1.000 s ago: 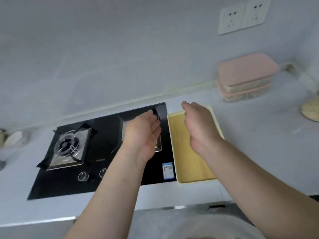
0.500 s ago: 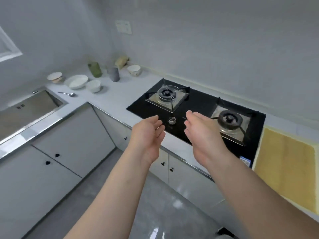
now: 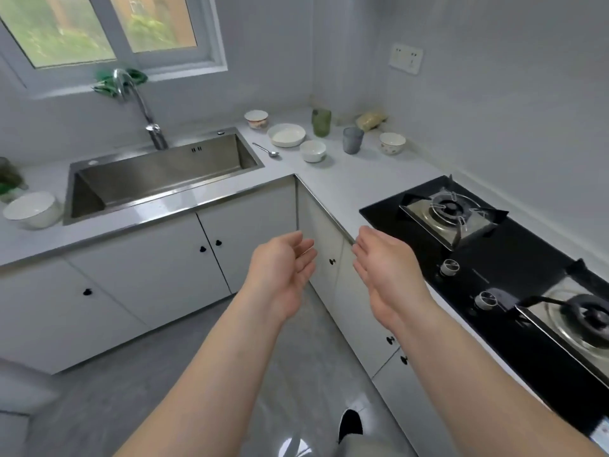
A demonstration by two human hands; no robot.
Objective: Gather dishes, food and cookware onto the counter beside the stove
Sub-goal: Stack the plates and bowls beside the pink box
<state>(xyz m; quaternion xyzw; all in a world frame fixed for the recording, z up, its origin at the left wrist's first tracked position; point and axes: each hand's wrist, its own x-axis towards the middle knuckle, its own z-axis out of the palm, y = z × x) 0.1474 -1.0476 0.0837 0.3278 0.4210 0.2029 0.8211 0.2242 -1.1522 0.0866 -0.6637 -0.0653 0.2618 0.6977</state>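
Both of your grips are free. The left grip [image 3: 283,268] and the right grip [image 3: 385,268] hang in the air in front of the cabinet doors, with relaxed fingers and palms turned toward each other, and they hold nothing.

The dishes stand in the far corner of the table [image 3: 342,186], between the sink [image 3: 164,173] and the stove [image 3: 514,258]. There is a patterned bowl [image 3: 256,119], a wide white dish [image 3: 286,135], a small white bowl [image 3: 312,151], a spoon [image 3: 266,150], a green cup [image 3: 321,122], a grey cup [image 3: 353,140], a second patterned bowl [image 3: 392,143], and a yellowish bag [image 3: 370,120] that may be food. They are near each other but well apart from the stove. One large white bowl [image 3: 31,209] stands alone to the left of the sink. I see no pot or pan.

I judge that almost everything is left for you to carry.
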